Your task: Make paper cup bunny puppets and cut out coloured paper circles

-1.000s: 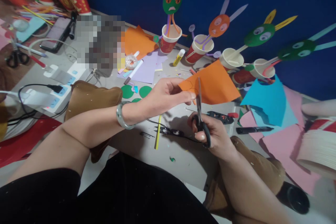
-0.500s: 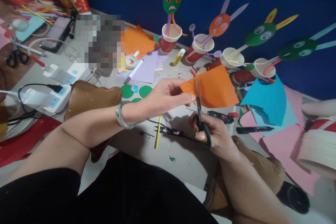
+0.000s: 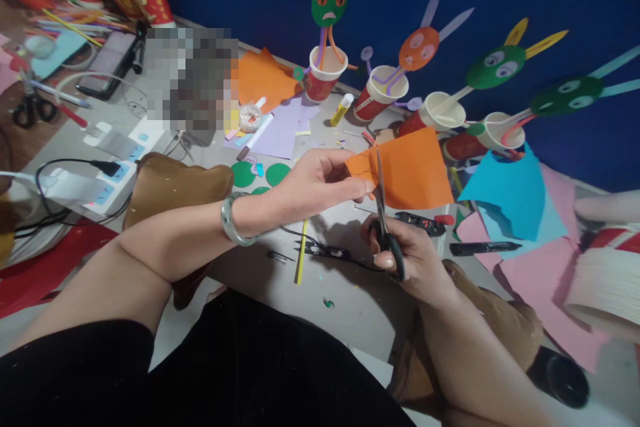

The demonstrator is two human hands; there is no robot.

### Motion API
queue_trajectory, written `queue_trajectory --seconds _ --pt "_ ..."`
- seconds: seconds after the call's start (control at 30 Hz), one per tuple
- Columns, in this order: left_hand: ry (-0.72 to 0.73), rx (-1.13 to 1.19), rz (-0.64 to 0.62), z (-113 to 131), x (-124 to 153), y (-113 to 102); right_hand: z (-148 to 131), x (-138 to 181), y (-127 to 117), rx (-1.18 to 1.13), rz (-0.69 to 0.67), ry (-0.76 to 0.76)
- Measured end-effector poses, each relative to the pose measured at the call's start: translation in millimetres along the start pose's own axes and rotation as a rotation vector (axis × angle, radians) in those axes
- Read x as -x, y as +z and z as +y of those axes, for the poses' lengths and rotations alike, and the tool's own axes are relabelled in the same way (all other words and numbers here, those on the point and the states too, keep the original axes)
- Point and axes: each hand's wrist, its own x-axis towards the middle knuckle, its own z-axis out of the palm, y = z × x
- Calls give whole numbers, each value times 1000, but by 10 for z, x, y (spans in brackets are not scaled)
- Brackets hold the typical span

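My left hand (image 3: 320, 180), with a jade-like bangle on its wrist, pinches the left end of an orange sheet of paper (image 3: 417, 167). A drawn outline shows on the paper beside my fingers. Black-handled scissors (image 3: 390, 243) sit in my right hand (image 3: 417, 257), its fingers in the handle loops. Their blades point away from me and lie across the paper, just right of my left fingertips. Green paper circles (image 3: 243, 174) rest on the table near my left wrist. Below my hands lie a yellow strip (image 3: 301, 253) and small black-handled snips (image 3: 325, 251).
Red paper cups (image 3: 325, 73) carrying paper rabbit-like heads line the blue partition. Blue paper (image 3: 515, 193), pink paper (image 3: 550, 280) and a black marker (image 3: 485, 248) are at right. At left are a power strip (image 3: 117, 167), a phone (image 3: 107, 63) and a brown cushion (image 3: 180, 183).
The orange paper has turned slightly, its right side sitting a little lower and further left. Both hands stay almost in place, and the scissors remain at the paper.
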Motion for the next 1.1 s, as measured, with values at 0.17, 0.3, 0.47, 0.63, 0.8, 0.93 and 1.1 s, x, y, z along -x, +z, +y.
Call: queue_trajectory --seconds 0.17,0.3,0.47,0.63,0.8,0.93,1.1 --pt "6 13 0 -9 -10 6 32 17 -3 -17 -15 -12" --pt "4 4 4 1 -11 2 33 23 5 -48 -11 -36" --pt "11 4 9 15 -7 -12 25 23 8 -52 -10 -25" --pt "23 -7 14 -2 -2 -4 30 26 8 -34 -12 -26" --pt "36 -20 7 -31 -3 -12 29 20 1 -26 -32 -33" --pt "28 -19 -3 -25 -2 -20 28 10 -11 -23 -46 -37" --pt "40 -18 -20 -21 -3 -25 15 -2 -24 -6 -58 -37"
